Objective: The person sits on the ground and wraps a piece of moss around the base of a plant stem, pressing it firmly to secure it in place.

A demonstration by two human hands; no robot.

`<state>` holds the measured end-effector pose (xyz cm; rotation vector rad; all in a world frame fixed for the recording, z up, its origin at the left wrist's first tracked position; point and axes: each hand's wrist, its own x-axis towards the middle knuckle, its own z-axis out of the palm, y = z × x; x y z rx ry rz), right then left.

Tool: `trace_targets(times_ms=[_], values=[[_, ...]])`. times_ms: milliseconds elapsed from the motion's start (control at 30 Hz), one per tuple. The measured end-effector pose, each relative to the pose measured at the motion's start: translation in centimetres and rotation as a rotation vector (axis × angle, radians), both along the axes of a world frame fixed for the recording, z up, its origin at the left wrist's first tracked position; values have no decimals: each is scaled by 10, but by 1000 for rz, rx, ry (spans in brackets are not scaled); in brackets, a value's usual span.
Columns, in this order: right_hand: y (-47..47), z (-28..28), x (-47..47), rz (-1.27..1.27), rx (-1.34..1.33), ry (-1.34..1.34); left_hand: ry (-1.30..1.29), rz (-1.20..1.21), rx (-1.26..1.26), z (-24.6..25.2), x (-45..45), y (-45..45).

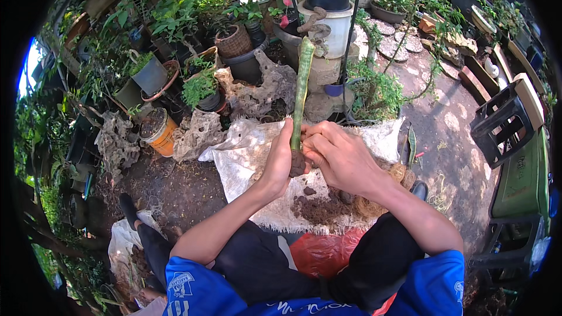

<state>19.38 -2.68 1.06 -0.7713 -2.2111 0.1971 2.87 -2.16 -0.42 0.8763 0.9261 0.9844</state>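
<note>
My left hand (276, 156) holds a long green snake plant leaf (302, 83) upright, gripping it low down. A clump of dark, moist soil (297, 163) wraps the base of the leaf. From the other side, the curled fingers of my right hand (336, 153) press against the clump and the lowest part of the leaf. Its fingertips are partly hidden. Below both hands spreads a white woven sack (243, 180), bearing a heap of loose brown soil (318, 208) and tangled tan fibre (366, 206). Rounded fibre balls (397, 172) lie by my right forearm.
Porous rocks (199, 136) and an orange tub (159, 134) stand left of the sack. Potted plants line the back, around a white bucket (329, 30). Black plastic stools (505, 120) and a green crate (522, 175) are at right. Red plastic (327, 250) lies between my legs.
</note>
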Motion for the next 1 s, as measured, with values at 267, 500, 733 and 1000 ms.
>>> trace_targets(times_ms=[267,500,733,1000], values=[[5,1,15,-140,-298,93,-115,62,90,-5,-8,4],[29,-39,27,-237,-632,-106,-388,79,-4,25,-9,-11],[33,-74,11,-169,-628,-324,-680,183,-127,65,1,-21],[56,-111,-14,11,-471,-865,-584,372,-186,37,9,-1]])
